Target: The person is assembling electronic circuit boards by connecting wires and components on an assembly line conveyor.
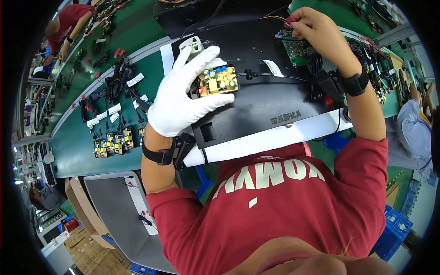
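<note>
- My left hand (183, 98), in a white glove, sits centre-left of the frame with its fingers curled round a small yellow board (217, 81). The grip is a loose cradle by the board's edges, component side up, so I judge it is held that way to keep the parts in sight and the fingers off them.
- The board hangs just above the black fixture (256, 103) that fills the upper middle, and a black cable (270, 74) runs from the board's right edge across it.
- A white socket (192, 44) sits just above my gloved fingertips, on the fixture's upper left corner.
- My right hand (316, 30), bare, is at the upper right, pinched narrow on a thin red lead (289, 19) over a green board (299, 46). The pinch looks right for so fine a tip.
- Both wrists carry black bands; the one on the right (356, 83) lies beside a coil of black cord.
- At centre-left, a row of more yellow boards (112, 143) with tagged cables lies on the green belt (78, 142), lined up within reach.
- Another worker in red (68, 23) bends over the belt at the upper left.
</note>
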